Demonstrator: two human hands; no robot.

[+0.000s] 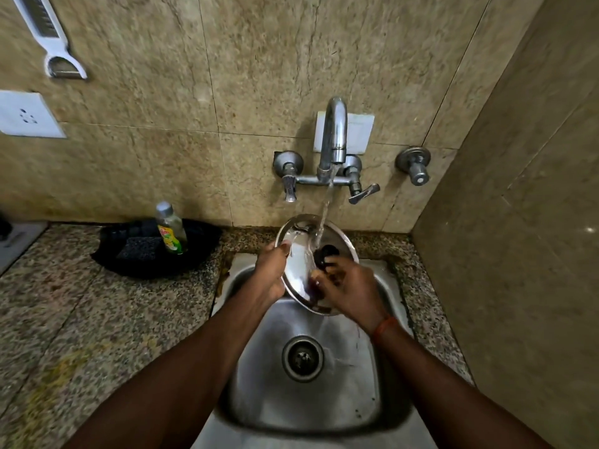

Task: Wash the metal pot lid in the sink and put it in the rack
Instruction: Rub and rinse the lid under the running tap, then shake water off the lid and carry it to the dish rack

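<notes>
Both forearms reach forward, converging. The left hand [270, 273] pinches with its thumb on top. The right hand [348, 288] is curled, fingers spread.

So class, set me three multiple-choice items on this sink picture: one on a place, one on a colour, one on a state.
1. Where does the dish soap bottle stand?
A. on the counter left of the sink
B. inside the sink
C. on the tap

2. What colour is the lid's knob?
A. white
B. black
C. red

3. What state is the tap in?
A. off and dry
B. dripping only
C. running onto the lid

Answers: 1 A, the bottle sits in a black tray on the counter, left of the sink. 2 B, the knob shows dark beside the right hand. 3 C, a stream falls onto the metal pot lid, which the left hand holds by its rim.
</notes>
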